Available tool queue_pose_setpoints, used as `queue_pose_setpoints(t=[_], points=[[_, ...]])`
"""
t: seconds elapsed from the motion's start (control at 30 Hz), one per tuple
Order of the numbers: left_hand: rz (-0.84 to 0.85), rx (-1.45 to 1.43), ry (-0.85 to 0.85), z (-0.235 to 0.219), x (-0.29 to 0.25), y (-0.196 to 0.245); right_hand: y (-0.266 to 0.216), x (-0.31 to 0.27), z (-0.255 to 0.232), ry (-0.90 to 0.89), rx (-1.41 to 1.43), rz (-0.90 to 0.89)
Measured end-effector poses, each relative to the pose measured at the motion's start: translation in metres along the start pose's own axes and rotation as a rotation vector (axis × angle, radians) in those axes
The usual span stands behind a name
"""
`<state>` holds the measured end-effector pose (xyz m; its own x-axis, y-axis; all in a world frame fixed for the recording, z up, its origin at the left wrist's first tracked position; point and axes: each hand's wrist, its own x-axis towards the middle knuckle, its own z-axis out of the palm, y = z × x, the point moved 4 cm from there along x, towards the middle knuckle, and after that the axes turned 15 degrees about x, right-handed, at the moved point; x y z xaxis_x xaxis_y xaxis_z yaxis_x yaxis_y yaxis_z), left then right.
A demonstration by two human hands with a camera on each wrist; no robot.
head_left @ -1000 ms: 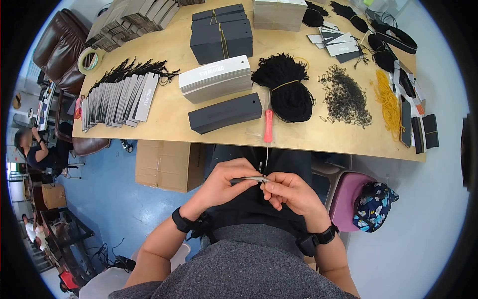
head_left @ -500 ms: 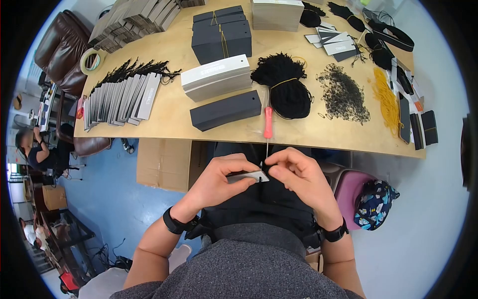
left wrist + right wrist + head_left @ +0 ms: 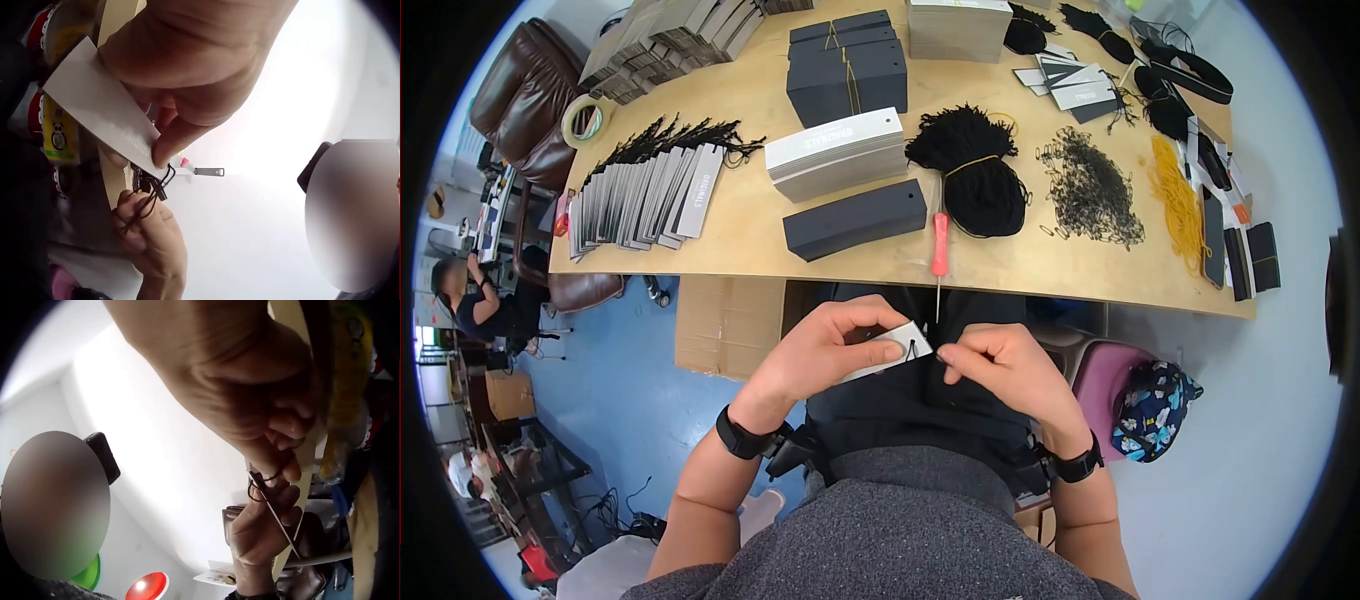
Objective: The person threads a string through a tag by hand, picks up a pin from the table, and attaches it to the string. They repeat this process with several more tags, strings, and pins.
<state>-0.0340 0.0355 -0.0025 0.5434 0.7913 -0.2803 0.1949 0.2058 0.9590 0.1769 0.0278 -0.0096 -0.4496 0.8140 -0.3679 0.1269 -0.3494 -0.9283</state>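
A white hang tag (image 3: 888,354) is pinched between the thumb and fingers of my left hand (image 3: 815,350), over my lap. Black cord (image 3: 157,190) loops through the hole near the tag's end. Just to the right, my right hand (image 3: 1005,375) pinches that cord between thumb and curled forefinger. In the left wrist view, the tag's pale printed face shows, with the cord running from it to the right fingers. The right wrist view catches the tag (image 3: 278,522) nearly edge-on.
Along the table's front lie a dark tag stack (image 3: 855,222), a red-handled tool (image 3: 940,245) whose thin shaft passes the edge, and a black cord bundle (image 3: 983,195). Strung tags (image 3: 640,200) fan out left; small black clips (image 3: 1090,190) and yellow bands (image 3: 1178,215) lie right.
The hands were together at the tag's end, then parted. The left hand has turned the tag so its pale face shows. The right hand has drawn away and closed its fingers on the cord.
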Motion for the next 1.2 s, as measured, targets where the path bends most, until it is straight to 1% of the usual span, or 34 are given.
queue_pose_setpoints(t=[0.03, 0.07, 0.2, 0.3, 0.37, 0.5, 0.57, 0.6, 0.67, 0.7, 0.73, 0.77, 0.8, 0.83, 0.87, 0.93, 0.97, 1.03, 1.07, 1.1, 1.13, 1.17, 1.2], points=[[-0.068, -0.039, -0.014, 0.001, 0.000, -0.002, -0.003, -0.001, 0.003, -0.003, -0.013, -0.069], [-0.069, -0.038, -0.015, 0.001, 0.000, -0.001, -0.006, -0.001, 0.005, -0.005, -0.026, -0.138], [-0.052, -0.061, 0.006, 0.005, 0.001, 0.000, -0.011, 0.001, 0.010, 0.028, -0.060, -0.150], [-0.041, -0.049, 0.019, 0.005, 0.002, -0.002, -0.001, 0.005, 0.016, 0.002, 0.012, -0.122], [-0.037, -0.046, 0.012, 0.006, 0.002, -0.005, 0.006, 0.008, 0.022, -0.032, 0.070, -0.125], [-0.040, -0.066, 0.041, 0.005, 0.001, -0.005, 0.020, 0.010, 0.032, -0.025, 0.085, -0.159], [-0.055, -0.063, 0.056, 0.004, -0.001, -0.003, 0.025, 0.009, 0.033, 0.041, 0.249, -0.187], [-0.057, -0.056, 0.068, 0.003, -0.001, -0.003, 0.025, 0.007, 0.032, 0.038, 0.249, -0.187], [-0.058, -0.048, 0.081, 0.002, -0.003, 0.000, 0.029, 0.001, 0.020, 0.105, 0.789, -0.102], [-0.057, -0.019, 0.085, 0.002, -0.003, 0.001, 0.028, -0.001, 0.012, 0.099, 0.866, -0.173], [-0.057, 0.011, 0.089, 0.003, -0.003, 0.002, 0.027, -0.001, 0.007, 0.131, 0.969, -0.308], [-0.057, 0.011, 0.086, 0.004, -0.003, 0.001, 0.024, -0.003, 0.001, 0.130, 1.031, -0.310], [-0.017, 0.014, 0.113, 0.005, -0.004, -0.001, 0.021, -0.006, -0.007, 0.129, 1.092, -0.313], [0.024, 0.017, 0.140, 0.004, -0.005, -0.001, 0.023, -0.006, -0.014, 0.088, 1.118, -0.292], [0.025, 0.018, 0.138, 0.005, -0.005, -0.001, 0.023, -0.007, -0.022, 0.089, 1.118, -0.293], [0.102, 0.137, 0.119, 0.005, -0.006, 0.004, 0.023, -0.009, -0.025, -0.091, 1.160, -0.175], [0.102, 0.138, 0.120, 0.003, -0.007, 0.006, 0.023, -0.009, -0.025, -0.037, 1.158, -0.146], [0.326, 0.470, -0.025, 0.007, -0.013, 0.022, 0.024, -0.007, -0.032, -0.024, 1.168, -0.168], [0.323, 0.474, -0.020, 0.008, -0.016, 0.026, 0.024, -0.006, -0.035, -0.008, 1.178, -0.191], [0.302, 0.491, 0.004, 0.010, -0.020, 0.030, 0.024, -0.005, -0.036, 0.021, 1.196, -0.176], [0.283, 0.510, 0.030, 0.010, -0.023, 0.034, 0.022, -0.004, -0.035, 0.011, 1.197, -0.176], [0.281, 0.516, 0.040, 0.007, -0.029, 0.041, 0.020, -0.005, -0.036, 0.035, 1.143, -0.188], [0.217, 0.496, 0.021, 0.003, -0.035, 0.046, 0.018, -0.005, -0.035, 0.058, 1.091, -0.200]])
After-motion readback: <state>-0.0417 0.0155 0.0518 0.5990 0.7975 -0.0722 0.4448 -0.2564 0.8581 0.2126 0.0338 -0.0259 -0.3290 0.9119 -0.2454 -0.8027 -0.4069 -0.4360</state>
